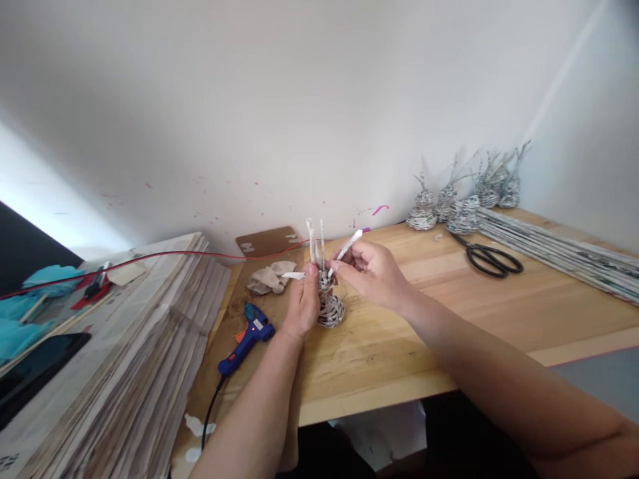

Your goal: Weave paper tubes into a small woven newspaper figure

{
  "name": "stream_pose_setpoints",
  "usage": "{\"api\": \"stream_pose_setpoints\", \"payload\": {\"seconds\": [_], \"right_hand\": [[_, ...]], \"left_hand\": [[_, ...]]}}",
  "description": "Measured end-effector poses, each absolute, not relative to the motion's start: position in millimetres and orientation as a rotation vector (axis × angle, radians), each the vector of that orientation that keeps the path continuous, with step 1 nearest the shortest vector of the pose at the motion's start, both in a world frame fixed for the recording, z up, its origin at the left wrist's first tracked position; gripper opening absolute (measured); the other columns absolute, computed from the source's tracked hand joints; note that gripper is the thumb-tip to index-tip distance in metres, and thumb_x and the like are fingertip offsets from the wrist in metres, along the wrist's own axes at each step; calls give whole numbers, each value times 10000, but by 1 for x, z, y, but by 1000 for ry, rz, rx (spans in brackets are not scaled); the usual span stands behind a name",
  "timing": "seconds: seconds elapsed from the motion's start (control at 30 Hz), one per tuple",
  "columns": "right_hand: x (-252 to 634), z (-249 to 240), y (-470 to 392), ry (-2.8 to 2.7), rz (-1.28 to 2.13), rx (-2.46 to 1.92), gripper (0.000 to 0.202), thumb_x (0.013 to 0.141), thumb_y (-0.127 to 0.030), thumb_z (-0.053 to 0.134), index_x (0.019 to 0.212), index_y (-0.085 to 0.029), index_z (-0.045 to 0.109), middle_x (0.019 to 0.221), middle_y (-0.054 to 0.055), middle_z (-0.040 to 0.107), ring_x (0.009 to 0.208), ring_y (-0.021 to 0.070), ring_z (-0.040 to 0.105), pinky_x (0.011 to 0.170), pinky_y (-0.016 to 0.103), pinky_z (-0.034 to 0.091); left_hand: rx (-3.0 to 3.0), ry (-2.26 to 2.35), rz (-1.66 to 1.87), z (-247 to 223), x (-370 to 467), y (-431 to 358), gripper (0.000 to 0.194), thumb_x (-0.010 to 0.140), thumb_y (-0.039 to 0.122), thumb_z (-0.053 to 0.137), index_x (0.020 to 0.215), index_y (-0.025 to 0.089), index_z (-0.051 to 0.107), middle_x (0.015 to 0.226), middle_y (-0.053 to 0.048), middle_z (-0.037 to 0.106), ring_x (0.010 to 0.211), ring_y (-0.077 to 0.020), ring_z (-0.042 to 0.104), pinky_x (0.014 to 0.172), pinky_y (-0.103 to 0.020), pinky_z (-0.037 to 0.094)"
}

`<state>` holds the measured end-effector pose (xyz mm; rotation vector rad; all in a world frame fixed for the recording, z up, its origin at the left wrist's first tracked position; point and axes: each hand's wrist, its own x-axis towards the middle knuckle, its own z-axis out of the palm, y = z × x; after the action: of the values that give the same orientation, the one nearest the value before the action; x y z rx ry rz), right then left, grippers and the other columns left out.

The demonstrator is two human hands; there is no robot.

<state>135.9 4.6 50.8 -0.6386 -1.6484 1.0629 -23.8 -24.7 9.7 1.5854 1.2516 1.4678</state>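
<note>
A small gourd-shaped woven paper piece (331, 311) stands upright on the wooden table, its round bottom wider than its neck. Several rolled paper strips rise from its top. My left hand (303, 299) is closed around the neck from the left, thumb up. From the right, my right hand (372, 269) pinches a white paper strip (350, 245) that slants up and outward. Part of the woven neck is hidden behind my fingers. Just left of my left hand lies a blue glue gun (247, 338) on brown board.
Black scissors (492, 259), long paper rods (554, 256) and several finished woven gourds (422, 211) lie at the right. A tall newspaper stack (150, 339) fills the left. A crumpled cloth (269, 278) and a red cord (164, 253) are behind the glue gun.
</note>
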Motion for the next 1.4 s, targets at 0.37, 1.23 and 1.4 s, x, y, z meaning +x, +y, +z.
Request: {"api": "stream_pose_setpoints", "payload": {"seconds": [0.37,1.23,1.4], "right_hand": [[140,62,2,-1632,1426,-509,217,770,-280,797,868,-166,641,692,-25,653,593,94,639,598,243,545],[145,65,6,-1613,1366,-527,297,758,-373,818,841,-159,629,675,-17,637,604,96,606,590,239,552],[146,61,7,-1679,1277,-535,274,807,-390,771,856,-163,626,696,-2,648,618,111,611,597,249,526]], "left_hand": [[1757,1206,1449,14,-24,-26,662,956,722,256,855,177,619,722,-49,638,708,-190,606,628,-326,485],[1970,1047,1445,12,-32,-19,509,823,667,633,903,165,654,772,-19,605,692,-153,500,649,-282,402],[1961,1058,1484,11,-31,-17,410,784,572,736,853,174,663,741,0,583,680,-143,475,649,-274,377]]}}
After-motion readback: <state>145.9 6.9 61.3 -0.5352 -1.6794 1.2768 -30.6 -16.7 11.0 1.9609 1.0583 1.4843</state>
